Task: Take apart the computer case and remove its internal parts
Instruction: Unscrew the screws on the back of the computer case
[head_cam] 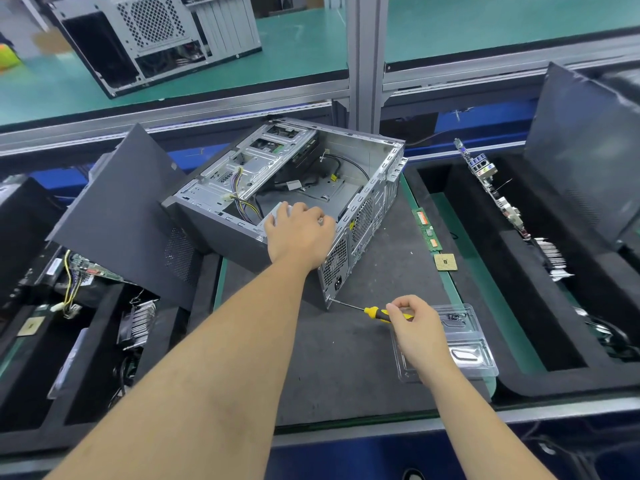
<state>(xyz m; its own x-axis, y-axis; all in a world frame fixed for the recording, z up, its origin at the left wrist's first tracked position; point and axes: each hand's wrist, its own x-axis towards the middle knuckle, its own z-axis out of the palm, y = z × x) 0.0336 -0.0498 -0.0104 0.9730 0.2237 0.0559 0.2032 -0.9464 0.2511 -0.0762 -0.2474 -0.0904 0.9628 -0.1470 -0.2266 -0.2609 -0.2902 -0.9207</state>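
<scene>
The open grey computer case [221,220] lies on its side on the dark mat, its inside facing up. In it I see drive cages, coloured wires [242,199] and a silver power supply [278,211] at the near corner. My left hand [299,233] rests on top of that power supply, fingers curled over its edge. My right hand [414,323] pinches the yellow-and-black handle of a screwdriver [375,311]. Its tip touches the case's lower rear corner, by the power socket.
A RAM stick [426,230] and a CPU [445,262] lie on the mat to the right. A clear plastic tray [464,344] sits under my right wrist. Black foam bins with removed parts flank the mat; a side panel [117,216] leans left. Another case [156,36] stands on the far bench.
</scene>
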